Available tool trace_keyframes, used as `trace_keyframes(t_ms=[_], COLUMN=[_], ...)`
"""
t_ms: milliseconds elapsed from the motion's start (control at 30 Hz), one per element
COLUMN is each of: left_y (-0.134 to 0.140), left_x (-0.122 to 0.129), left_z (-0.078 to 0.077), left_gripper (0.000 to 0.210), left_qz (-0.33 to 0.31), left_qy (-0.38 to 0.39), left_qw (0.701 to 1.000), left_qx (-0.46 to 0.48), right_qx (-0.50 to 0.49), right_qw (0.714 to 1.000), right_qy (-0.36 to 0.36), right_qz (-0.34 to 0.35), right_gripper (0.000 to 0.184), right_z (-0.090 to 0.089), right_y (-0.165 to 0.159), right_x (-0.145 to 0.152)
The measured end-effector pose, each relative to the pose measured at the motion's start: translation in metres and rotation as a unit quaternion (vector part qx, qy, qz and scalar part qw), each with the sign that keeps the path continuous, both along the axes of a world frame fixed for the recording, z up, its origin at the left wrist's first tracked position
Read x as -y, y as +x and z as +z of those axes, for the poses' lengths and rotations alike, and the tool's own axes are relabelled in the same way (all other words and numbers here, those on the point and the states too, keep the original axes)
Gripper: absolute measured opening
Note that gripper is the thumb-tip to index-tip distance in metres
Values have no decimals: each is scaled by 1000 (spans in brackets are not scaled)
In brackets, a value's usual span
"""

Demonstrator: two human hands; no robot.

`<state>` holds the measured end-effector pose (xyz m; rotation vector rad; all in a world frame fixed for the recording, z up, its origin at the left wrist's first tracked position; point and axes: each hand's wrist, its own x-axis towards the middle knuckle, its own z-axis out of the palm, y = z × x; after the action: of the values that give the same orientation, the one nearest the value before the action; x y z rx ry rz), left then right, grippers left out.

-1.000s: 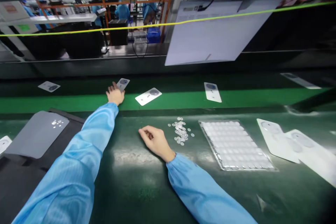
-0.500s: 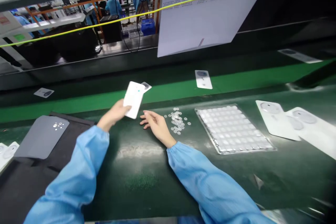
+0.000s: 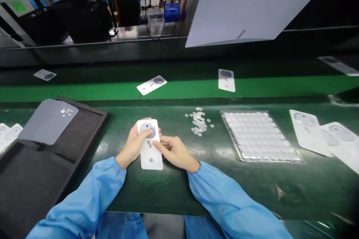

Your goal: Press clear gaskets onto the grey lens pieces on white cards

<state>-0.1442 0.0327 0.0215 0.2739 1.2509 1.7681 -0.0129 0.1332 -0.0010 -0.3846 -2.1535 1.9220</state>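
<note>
A white rectangular panel [image 3: 155, 160] with rounded corners is held between my hands over the green bench. It bears a grey octagonal patch near its top and dark printed characters below. My left hand [image 3: 131, 148] grips its left side, the thumb lying across the octagon and a small blue spot beside the thumb tip. At the right edge, my right hand [image 3: 179, 152] pinches the panel, thumb in front; its other fingers are partly hidden behind. Beyond my right hand, small clear discs [image 3: 198, 121] are scattered in a loose pile.
A clear tray [image 3: 259, 136] of white round pieces sits to the right, near larger white panels [image 3: 304, 129]. On the left, a grey sheet [image 3: 53, 121] rests on a black tray [image 3: 53, 173]. Similar panels [image 3: 226, 82] lie along the bright green strip [image 3: 190, 90]. A white board [image 3: 238, 11] hangs above.
My left hand has brought the panel back from near the green strip, now with its printed side showing. My right hand has closed on its edge. The view has tilted down.
</note>
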Motion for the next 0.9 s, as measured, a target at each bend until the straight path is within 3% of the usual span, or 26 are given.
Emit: trace_keyframes(t_ms=[100,200,267,367,533,767,900], left_y=[2,5,7,8,9,11,10], left_x=[1,2,2,1,1,2,4], left_z=[-1,-1,-1,0,-6,-9,-7], left_gripper=[63,60,57,48,34,36,42], left_qz=[11,-1,-13,-13,16,-8,-33], left_qy=[-14,-23,-26,-38,-58,-54,-46], left_qw=[1000,999,999,998,982,964,964], left_qx=[-13,-34,-37,-57,-178,-259,-260], right_qx=[-25,-74,-99,-117,-121,-97,-82], right_qw=[995,971,955,940,907,859,837], right_qy=[39,114,166,240,363,470,509], right_qz=[-85,-195,-224,-213,-179,-180,-184], right_gripper=[32,24,21,17,19,18,14], right_z=[3,7,9,12,13,9,9], right_y=[3,9,11,12,7,4,5], right_x=[-6,-11,-13,-10,-2,-3,-4])
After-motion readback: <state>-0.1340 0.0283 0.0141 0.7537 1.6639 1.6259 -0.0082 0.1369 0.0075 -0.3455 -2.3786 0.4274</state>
